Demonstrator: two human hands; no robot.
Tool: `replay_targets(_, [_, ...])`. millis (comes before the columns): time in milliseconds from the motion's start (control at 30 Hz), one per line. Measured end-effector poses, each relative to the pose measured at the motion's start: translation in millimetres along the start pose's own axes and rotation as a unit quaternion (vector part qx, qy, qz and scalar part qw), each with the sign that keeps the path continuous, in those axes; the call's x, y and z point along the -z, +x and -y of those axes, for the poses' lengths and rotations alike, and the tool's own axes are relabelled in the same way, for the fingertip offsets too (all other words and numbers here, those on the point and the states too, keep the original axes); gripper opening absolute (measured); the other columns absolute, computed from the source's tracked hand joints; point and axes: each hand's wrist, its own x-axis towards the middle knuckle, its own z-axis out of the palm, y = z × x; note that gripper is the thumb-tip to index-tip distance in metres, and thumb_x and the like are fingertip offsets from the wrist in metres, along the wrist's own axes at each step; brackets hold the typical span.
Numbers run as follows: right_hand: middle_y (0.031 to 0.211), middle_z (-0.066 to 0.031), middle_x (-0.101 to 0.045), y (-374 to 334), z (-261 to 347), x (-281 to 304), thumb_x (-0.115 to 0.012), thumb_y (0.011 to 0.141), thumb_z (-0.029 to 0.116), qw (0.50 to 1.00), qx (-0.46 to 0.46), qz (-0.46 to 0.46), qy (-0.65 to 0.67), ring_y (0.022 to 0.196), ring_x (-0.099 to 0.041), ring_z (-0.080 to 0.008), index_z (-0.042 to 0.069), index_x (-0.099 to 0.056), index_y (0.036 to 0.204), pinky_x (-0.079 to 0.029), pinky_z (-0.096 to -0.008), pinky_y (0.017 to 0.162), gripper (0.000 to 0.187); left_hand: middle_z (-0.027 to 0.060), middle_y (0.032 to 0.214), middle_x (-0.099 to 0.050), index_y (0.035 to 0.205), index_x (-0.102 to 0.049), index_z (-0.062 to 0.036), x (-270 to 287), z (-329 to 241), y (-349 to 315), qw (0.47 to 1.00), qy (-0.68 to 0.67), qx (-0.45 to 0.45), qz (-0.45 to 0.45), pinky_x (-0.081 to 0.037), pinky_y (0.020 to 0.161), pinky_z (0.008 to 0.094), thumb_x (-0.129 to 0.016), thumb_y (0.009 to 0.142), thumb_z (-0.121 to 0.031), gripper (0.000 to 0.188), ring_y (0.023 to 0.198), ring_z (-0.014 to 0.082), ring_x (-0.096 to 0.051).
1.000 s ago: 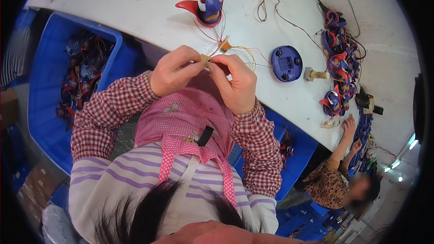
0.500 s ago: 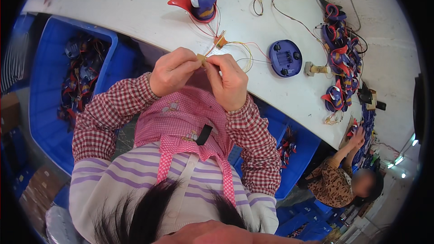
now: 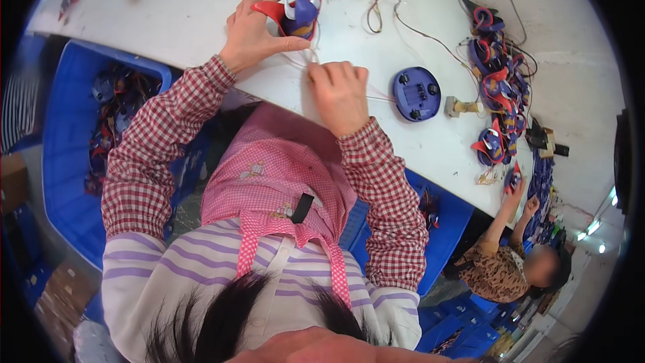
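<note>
On the white table, a purple and red horned toy head [image 3: 300, 21] stands upright with white horns and red wing-like sides. My left hand [image 3: 252, 37] reaches round its left side, fingers spread behind the red wing and thumb stretched along the bottom. Close by, my right hand [image 3: 339, 94] is closed, its fingertips down on thin wires [image 3: 306, 59] that are blurred beneath the toy. What else lies under those fingers is hidden. To the right rests a purple oval base [image 3: 416, 94] with dark round parts, a thin wire running from it toward my right hand.
Several similar toys [image 3: 497, 87] are heaped along the table's right side, near a small block-like part [image 3: 463, 107] and a long cable [image 3: 416, 17]. A blue bin [image 3: 64, 141] of toy parts stands at the left. A co-worker [image 3: 497, 272] handles a toy at the lower right.
My hands have parted from their pinch on a small tan piece. The left has gone forward to the toy head; the right has come down to the wires on the table.
</note>
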Motion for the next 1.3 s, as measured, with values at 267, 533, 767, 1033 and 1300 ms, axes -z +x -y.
replay_targets(267, [0.080, -0.0038, -0.056, 0.3, -20.1, 19.2, -0.062, 0.079, 0.011, 0.965, 0.017, -0.169, 0.199, 0.075, -0.049, -0.0211, 0.008, -0.061, 0.091, -0.038, -0.0328, 0.074, 0.013, 0.0112, 0.102, -0.066, 0.107, -0.060, 0.0032, 0.8, -36.3, 25.4, 0.894, -0.397, 0.108, 0.180, -0.047, 0.087, 0.0278, -0.073, 0.076, -0.019, 0.041, 0.094, 0.0195, -0.063])
replay_targets(533, [0.079, -0.0056, -0.056, -51.2, -114.5, 69.7, -0.056, 0.091, 0.013, 0.912, -0.298, -0.179, 0.217, 0.079, -0.047, -0.0203, 0.002, -0.061, 0.081, -0.039, -0.0270, 0.073, 0.016, 0.0118, 0.099, -0.066, 0.112, -0.056, 0.0010, -38.2, -130.5, 40.9, 0.760, -0.610, -0.007, 0.225, -0.050, 0.083, 0.0248, -0.072, 0.075, -0.011, 0.043, 0.091, 0.0177, -0.064])
replay_targets(767, [0.082, -0.0126, -0.054, -71.5, -142.6, 25.6, -0.056, 0.087, 0.014, 0.901, -0.390, -0.186, 0.015, 0.079, -0.048, -0.0264, 0.002, -0.054, 0.087, -0.041, -0.0337, 0.074, 0.013, 0.0113, 0.094, -0.065, 0.108, -0.055, -0.0003, -90.6, -160.3, 34.0, 0.748, -0.592, 0.026, 0.299, -0.052, 0.076, 0.0238, -0.073, 0.070, -0.001, 0.042, 0.081, 0.0157, -0.064])
replay_targets(1033, [0.095, -0.0093, -0.058, -49.6, -123.6, 70.6, -0.057, 0.088, 0.009, 0.832, -0.382, -0.251, 0.316, 0.084, -0.055, -0.0173, 0.001, -0.056, 0.100, -0.046, -0.0271, 0.078, 0.015, 0.0135, 0.111, -0.059, 0.115, -0.055, -0.0011, -68.5, -149.1, 9.0, 0.909, -0.393, -0.019, 0.137, -0.043, 0.094, 0.0317, -0.076, 0.070, -0.013, 0.051, 0.103, 0.0214, -0.055])
replay_targets(1300, [0.096, -0.0072, -0.057, 69.9, -10.5, 73.7, -0.053, 0.092, 0.010, 0.773, -0.245, -0.135, 0.570, 0.084, -0.054, -0.0146, 0.000, -0.055, 0.108, -0.045, -0.0249, 0.075, 0.019, 0.0169, 0.116, -0.059, 0.128, -0.044, 0.0034, 61.2, -26.7, -15.0, 0.645, -0.738, 0.194, 0.048, -0.051, 0.088, 0.0320, -0.069, 0.074, -0.012, 0.061, 0.099, 0.0246, -0.062])
